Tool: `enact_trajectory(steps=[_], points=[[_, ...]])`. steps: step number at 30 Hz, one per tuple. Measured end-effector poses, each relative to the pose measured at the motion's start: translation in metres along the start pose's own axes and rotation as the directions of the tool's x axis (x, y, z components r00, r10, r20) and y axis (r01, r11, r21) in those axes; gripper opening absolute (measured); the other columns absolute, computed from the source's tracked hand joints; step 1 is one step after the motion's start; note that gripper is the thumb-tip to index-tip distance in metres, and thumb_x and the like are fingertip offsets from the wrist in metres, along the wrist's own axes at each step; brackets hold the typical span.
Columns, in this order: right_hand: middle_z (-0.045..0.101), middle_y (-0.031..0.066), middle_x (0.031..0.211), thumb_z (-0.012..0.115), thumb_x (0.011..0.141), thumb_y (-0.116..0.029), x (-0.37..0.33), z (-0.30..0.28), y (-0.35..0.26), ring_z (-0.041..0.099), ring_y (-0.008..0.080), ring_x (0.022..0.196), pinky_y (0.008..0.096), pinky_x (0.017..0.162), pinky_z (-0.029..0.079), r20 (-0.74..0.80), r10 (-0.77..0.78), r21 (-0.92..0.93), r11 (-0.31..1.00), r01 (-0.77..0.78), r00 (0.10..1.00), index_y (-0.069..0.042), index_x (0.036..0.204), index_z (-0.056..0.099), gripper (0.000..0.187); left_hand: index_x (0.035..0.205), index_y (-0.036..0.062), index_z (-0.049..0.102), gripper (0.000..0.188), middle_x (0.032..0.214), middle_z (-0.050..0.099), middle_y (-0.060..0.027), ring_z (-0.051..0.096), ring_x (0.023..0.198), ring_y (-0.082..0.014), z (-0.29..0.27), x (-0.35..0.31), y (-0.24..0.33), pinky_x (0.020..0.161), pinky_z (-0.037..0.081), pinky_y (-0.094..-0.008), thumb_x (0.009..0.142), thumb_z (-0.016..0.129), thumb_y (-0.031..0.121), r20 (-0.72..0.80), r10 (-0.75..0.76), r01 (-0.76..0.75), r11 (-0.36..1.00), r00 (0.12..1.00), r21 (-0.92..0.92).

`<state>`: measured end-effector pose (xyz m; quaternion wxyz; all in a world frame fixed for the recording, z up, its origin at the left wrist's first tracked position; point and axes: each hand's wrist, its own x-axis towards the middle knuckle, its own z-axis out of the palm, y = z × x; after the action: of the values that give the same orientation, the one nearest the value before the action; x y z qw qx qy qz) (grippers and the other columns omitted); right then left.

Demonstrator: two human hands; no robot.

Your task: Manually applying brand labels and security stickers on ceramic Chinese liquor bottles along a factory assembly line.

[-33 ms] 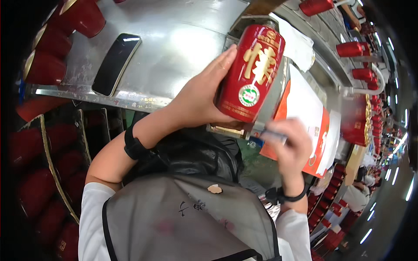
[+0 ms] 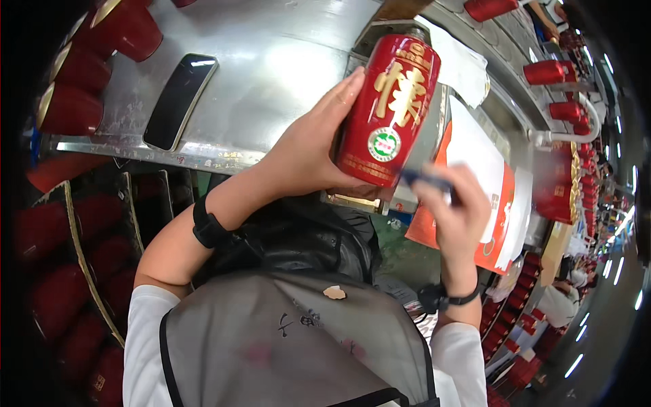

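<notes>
My left hand (image 2: 308, 146) is wrapped round a glossy red bottle (image 2: 390, 112) with large gold lettering, a round green-and-white label low on its front and a dark neck at the top. The bottle tilts a little to the right. Close to its lower right side is my right hand (image 2: 464, 203), fingers closed on a small dark handheld tool (image 2: 434, 183). Motion blurs this tool, so its kind is unclear. Its tip is by the bottle's lower edge; whether it touches cannot be made out.
A black phone (image 2: 182, 102) lies on the metal table (image 2: 271, 61). Red gold-rimmed cups (image 2: 71, 108) stand at the left. White and orange papers (image 2: 475, 183) lie at the right, below a white cloth (image 2: 458, 61). Further right, red bottles (image 2: 546, 73) line a conveyor.
My right hand and its dark tool have risen slightly toward the bottle's lower right side. The bottle has shifted a little up and left in my left hand.
</notes>
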<state>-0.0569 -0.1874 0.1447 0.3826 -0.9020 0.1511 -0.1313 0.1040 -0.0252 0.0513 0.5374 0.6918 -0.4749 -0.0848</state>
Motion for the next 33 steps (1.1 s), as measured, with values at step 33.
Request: enact_trajectory(steps=[33], points=[[0.056, 0.0032, 0.072, 0.074, 0.068, -0.007, 0.127, -0.032, -0.01, 0.061, 0.0207, 0.072, 0.034, 0.065, 0.052, 0.116, -0.43, -0.358, 0.823, 0.441, 0.895, -0.015, 0.097, 0.073, 0.03, 0.151, 0.0008, 0.02, 0.114, 0.155, 0.023, -0.0252, 0.03, 0.142, -0.0379, 0.003, -0.001, 0.031, 0.114, 0.033, -0.0418, 0.064, 0.088, 0.03, -0.012, -0.067, 0.068, 0.998, 0.998, 0.013]])
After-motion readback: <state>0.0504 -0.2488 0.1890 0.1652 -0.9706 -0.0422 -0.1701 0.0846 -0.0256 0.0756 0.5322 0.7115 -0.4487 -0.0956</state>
